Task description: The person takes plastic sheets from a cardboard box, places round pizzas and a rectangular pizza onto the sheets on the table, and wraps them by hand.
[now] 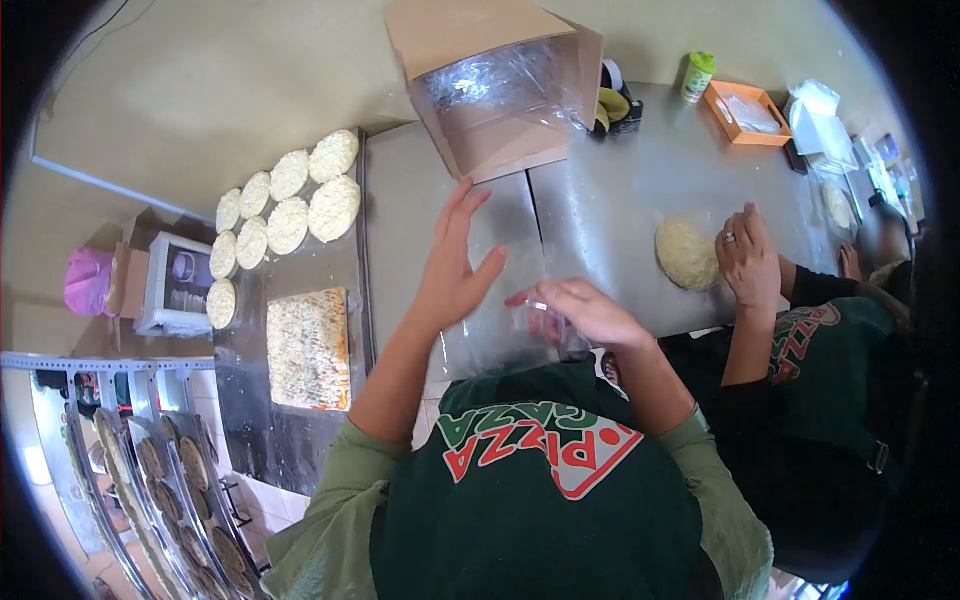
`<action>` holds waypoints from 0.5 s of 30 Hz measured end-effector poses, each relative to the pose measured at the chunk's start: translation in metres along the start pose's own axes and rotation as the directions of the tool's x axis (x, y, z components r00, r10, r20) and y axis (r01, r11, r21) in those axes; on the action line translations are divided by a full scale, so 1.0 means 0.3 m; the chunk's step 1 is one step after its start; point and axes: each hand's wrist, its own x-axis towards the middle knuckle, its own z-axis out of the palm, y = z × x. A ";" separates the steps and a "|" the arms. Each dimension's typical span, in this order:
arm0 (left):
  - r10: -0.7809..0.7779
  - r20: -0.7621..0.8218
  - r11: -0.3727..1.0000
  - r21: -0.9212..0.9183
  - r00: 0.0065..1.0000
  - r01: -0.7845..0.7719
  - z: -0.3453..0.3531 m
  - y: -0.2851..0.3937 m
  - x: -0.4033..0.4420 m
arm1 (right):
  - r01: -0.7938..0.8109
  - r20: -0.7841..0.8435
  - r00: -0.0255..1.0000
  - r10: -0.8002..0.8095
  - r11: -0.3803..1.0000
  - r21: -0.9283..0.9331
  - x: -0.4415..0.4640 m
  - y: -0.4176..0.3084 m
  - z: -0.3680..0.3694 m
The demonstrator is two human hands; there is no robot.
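My left hand (458, 265) is raised over the steel table with its fingers stretched out and nothing in them. Clear plastic film (480, 345) lies in front of my body at the table's near edge; whether it is a bag or a loose sheet is hard to make out. With fingers bent, my right hand (590, 312) grips part of this film, which looks bunched under the fingers. Left of my hands, a rectangular cheese-topped pizza (308, 350) sits on a dark tray (245, 400). Several small round cheese-topped pizzas (288, 225) stand in rows beyond it.
A cardboard box (500, 165) lined with clear plastic stands at the back. To my right, a co-worker's hand (750, 262) touches a round cheese-topped base (687, 254). An orange tray (748, 113) and a green-lidded container (698, 77) are behind. A rack (165, 470) stands lower left.
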 end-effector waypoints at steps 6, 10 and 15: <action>-0.280 0.487 0.841 -0.291 0.827 0.456 -0.101 -0.071 0.009 | 0.034 -0.035 0.998 -0.043 0.976 -0.214 0.015 -0.042 0.048; -0.460 0.206 0.688 -0.533 0.864 0.493 -0.130 -0.093 -0.059 | 0.122 -0.414 0.893 -0.177 0.980 -0.155 0.048 -0.041 0.012; -0.544 -0.104 0.715 -0.578 0.833 0.394 -0.129 -0.029 -0.125 | 0.239 -0.484 0.791 -0.376 0.916 -0.321 0.112 -0.058 0.116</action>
